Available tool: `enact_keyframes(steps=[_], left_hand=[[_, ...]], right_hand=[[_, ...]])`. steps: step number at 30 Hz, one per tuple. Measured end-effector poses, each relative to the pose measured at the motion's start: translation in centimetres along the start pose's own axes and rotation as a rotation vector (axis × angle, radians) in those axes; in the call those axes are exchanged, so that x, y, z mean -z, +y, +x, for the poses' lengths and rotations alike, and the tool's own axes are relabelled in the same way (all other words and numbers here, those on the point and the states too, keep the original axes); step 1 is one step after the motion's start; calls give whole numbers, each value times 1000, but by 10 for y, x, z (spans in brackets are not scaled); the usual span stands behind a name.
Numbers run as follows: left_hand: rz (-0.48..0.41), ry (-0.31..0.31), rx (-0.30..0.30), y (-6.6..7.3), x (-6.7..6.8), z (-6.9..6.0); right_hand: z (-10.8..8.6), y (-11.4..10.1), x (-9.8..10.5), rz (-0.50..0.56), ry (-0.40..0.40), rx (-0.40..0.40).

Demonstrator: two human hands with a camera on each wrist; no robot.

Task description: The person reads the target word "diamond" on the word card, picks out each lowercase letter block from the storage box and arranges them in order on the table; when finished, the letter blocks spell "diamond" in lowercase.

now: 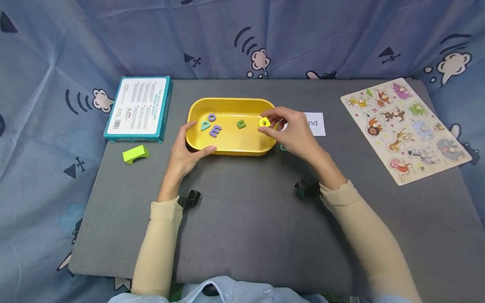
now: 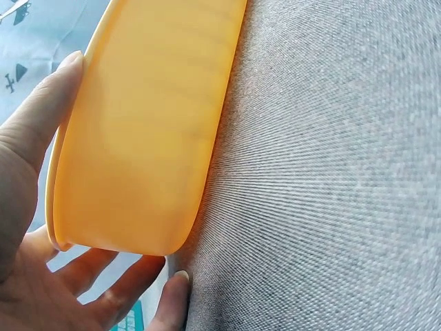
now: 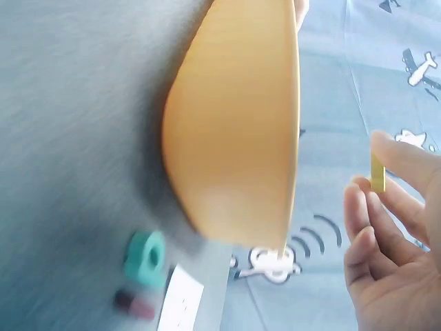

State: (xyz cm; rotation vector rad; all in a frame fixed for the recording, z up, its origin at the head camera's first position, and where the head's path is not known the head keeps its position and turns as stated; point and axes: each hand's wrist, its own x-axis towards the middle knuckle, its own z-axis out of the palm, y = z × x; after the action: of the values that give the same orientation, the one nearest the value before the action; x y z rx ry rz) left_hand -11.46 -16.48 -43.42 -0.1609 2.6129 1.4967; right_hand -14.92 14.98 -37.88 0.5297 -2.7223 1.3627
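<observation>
A yellow plastic tray [image 1: 242,152] stands on the table. My left hand [image 1: 183,156] holds its left end, thumb at the front rim and fingers around the end wall. Above the tray's right end, my right hand [image 1: 297,131] pinches a small yellow letter piece [image 1: 264,122] between thumb and fingertips; in the right wrist view that piece [image 3: 377,172] shows edge-on. Inside the tray lie a purple o [image 1: 211,118], a teal letter [image 1: 205,126], a purple m-shaped letter [image 1: 215,131] and a green n-shaped letter [image 1: 241,124].
Under the right hand lies a white word card [image 1: 316,125], partly covered. Near it are a teal letter [image 3: 145,256] and a dark reddish piece [image 3: 134,305]. A teal-edged box [image 1: 137,107] and green arch block [image 1: 135,154] sit left; an animal puzzle board [image 1: 407,130] lies right.
</observation>
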Motion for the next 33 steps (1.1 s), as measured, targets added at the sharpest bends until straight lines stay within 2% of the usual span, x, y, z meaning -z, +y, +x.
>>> enact_keyframes(steps=[5,9,14,19,25,33], left_hand=[[-2,5,-7,0,-1,-1],[4,6,2,0,0,-1],[8,5,9,1,-1,-2],[6,4,4,1,-1,-2],[19,6,-5,-1,-1,0],[15,4,-8,-1,-1,-1]], right_hand=[[-21,17,15,-36,86,-50],[-34,35,24,-82,104,-146],[-47,53,32,-156,73,-263],[-58,61,36,-193,15,-342],[-63,70,32,-248,-8,-384],[-64,75,27,-270,-13,-406]])
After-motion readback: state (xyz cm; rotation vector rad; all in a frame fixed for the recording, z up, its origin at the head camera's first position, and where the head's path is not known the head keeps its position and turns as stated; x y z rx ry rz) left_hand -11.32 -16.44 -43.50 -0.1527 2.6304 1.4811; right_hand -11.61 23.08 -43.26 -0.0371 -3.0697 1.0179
